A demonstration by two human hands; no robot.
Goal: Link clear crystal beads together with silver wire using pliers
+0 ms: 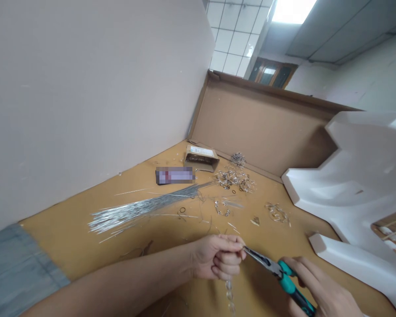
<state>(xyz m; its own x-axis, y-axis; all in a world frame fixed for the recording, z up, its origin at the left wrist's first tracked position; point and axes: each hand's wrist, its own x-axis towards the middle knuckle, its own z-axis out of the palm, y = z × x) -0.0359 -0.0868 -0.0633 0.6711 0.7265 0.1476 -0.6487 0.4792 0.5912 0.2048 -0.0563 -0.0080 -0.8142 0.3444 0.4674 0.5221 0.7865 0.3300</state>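
Just above the front of the table, my left hand (226, 257) is closed, with a string of clear beads (230, 296) hanging down from under its fingers. Long-nose pliers (277, 270) with green and black handles are in my right hand (323, 288), its fingers around the grips. The pliers' tip meets the thumb and forefinger of my left hand; whatever is pinched there is too small to make out. Beyond the hands lie a short curved strand of clear beads (222, 209) and a bundle of thin silvery wires (145, 211).
A small open cardboard box (201, 158) stands at the back beside a blurred flat object (174, 175). Clear beaded pieces (236, 179) are heaped to its right. A large cardboard tray (260, 127) leans behind, and white moulded foam (350, 176) borders the right side.
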